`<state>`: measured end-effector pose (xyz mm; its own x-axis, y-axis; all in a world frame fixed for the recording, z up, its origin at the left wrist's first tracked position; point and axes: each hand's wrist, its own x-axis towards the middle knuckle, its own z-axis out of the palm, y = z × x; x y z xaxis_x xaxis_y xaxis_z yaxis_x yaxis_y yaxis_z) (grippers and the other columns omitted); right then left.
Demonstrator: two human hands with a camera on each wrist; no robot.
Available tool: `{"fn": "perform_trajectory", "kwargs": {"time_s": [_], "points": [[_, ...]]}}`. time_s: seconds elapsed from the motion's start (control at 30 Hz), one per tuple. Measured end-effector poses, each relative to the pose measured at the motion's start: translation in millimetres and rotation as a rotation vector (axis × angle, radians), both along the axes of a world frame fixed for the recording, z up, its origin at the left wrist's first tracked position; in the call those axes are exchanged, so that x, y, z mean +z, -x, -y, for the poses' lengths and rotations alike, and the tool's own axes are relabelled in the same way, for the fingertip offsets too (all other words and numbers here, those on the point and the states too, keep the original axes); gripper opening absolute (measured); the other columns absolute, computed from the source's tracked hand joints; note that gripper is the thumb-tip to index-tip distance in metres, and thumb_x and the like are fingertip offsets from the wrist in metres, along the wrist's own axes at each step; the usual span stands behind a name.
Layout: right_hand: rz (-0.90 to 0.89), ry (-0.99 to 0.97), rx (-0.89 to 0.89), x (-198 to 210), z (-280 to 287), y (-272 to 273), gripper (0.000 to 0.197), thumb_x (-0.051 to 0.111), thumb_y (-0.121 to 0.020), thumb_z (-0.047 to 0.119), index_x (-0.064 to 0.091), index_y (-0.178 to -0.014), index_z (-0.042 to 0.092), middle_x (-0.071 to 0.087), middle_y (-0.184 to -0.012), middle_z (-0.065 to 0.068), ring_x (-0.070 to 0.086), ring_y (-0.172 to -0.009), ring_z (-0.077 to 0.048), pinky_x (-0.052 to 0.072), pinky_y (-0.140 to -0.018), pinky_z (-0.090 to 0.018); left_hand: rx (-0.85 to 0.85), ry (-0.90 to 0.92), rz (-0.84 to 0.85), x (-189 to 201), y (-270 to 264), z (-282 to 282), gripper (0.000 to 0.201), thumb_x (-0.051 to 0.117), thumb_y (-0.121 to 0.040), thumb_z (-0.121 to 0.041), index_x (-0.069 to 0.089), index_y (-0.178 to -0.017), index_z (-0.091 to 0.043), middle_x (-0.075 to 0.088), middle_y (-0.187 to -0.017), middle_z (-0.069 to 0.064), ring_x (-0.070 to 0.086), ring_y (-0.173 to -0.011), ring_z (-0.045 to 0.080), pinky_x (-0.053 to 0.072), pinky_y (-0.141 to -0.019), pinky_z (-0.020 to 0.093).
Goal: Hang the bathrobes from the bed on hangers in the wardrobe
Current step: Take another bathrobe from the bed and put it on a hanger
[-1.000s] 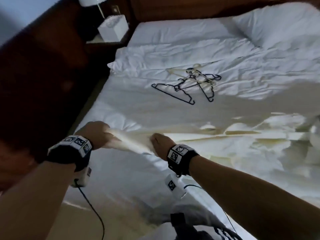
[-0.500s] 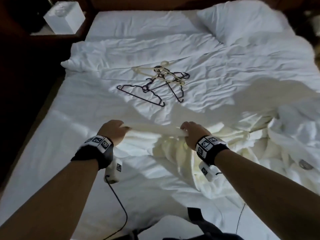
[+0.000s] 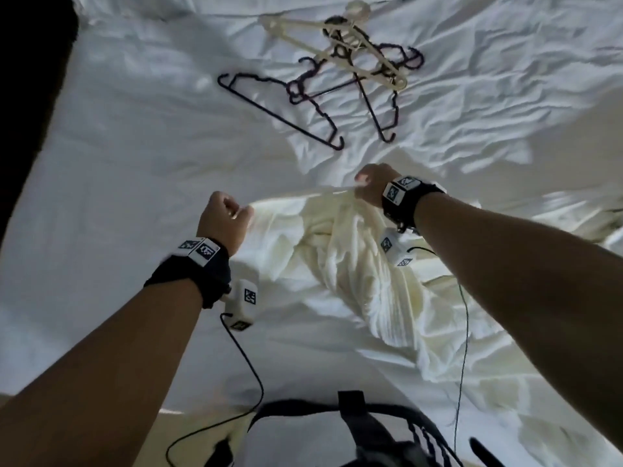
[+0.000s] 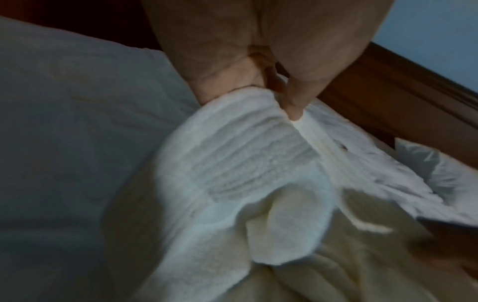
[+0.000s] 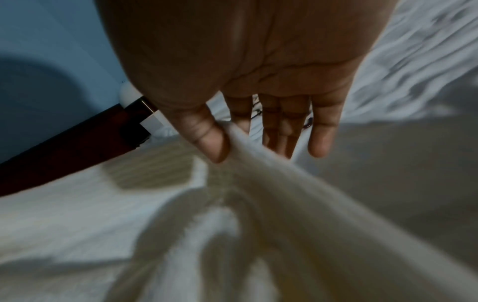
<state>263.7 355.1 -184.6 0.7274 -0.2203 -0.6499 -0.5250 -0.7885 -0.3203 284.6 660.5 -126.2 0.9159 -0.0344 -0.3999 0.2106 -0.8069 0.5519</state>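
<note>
Left hand (image 3: 225,217): fist gripping robe (image 3: 354,264) edge. Right hand (image 3: 372,187): thumb-finger pinch on same edge. Risk: weak pinch slips; trailing fabric snags hangers (image 3: 340,72) on bed (image 3: 118,163).

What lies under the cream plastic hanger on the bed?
Dark thin hangers cross beneath the cream plastic hanger, all on the white wrinkled bedsheet. How many dark hangers there are is unclear; they overlap.

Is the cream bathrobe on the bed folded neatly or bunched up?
Bunched up. The bathrobe lies in loose crumpled folds on the bed, its top edge pulled between the left hand and right hand.
</note>
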Motion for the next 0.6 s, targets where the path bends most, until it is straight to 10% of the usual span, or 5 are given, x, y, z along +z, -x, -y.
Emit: {"fn": "perform_trajectory", "kwargs": {"time_s": [0.27, 0.43, 0.6], "points": [[-0.031, 0.087, 0.358, -45.7, -30.8, -96.8, 0.093, 0.044, -0.068, 0.088, 0.037, -0.144, 0.034, 0.008, -0.159, -0.006, 0.027, -0.142, -0.036, 0.025, -0.115, -0.052, -0.222, 0.095, 0.080, -32.3, -7.2, -18.3, 0.003, 0.055, -0.092, -0.011, 0.055, -0.090, -0.013, 0.058, -0.087, -0.004, 0.054, -0.081, 0.014, 0.039, -0.074, 0.019], [-0.036, 0.203, 0.479, -75.8, -20.4, -126.7, 0.086, 0.032, -0.086, 0.076, 0.008, -0.155, 0.030, -0.003, -0.163, 0.002, 0.013, -0.146, -0.036, 0.016, -0.117, -0.054, -0.354, 0.101, -0.067, -47.3, 4.9, -24.8, 0.015, 0.058, -0.089, -0.013, 0.065, -0.087, -0.026, 0.068, -0.096, -0.007, 0.061, -0.087, 0.012, 0.047, -0.079, 0.023], [-0.077, 0.253, 0.483, -88.6, -4.0, -105.4, 0.087, 0.042, -0.090, 0.066, 0.003, -0.154, 0.024, 0.021, -0.157, -0.014, 0.030, -0.139, -0.042, 0.028, -0.110, -0.053, -0.438, 0.123, -0.189, -53.7, 18.0, -25.0, 0.020, 0.056, -0.084, -0.021, 0.071, -0.094, -0.029, 0.066, -0.105, -0.004, 0.061, -0.096, 0.012, 0.047, -0.087, 0.025]]}}
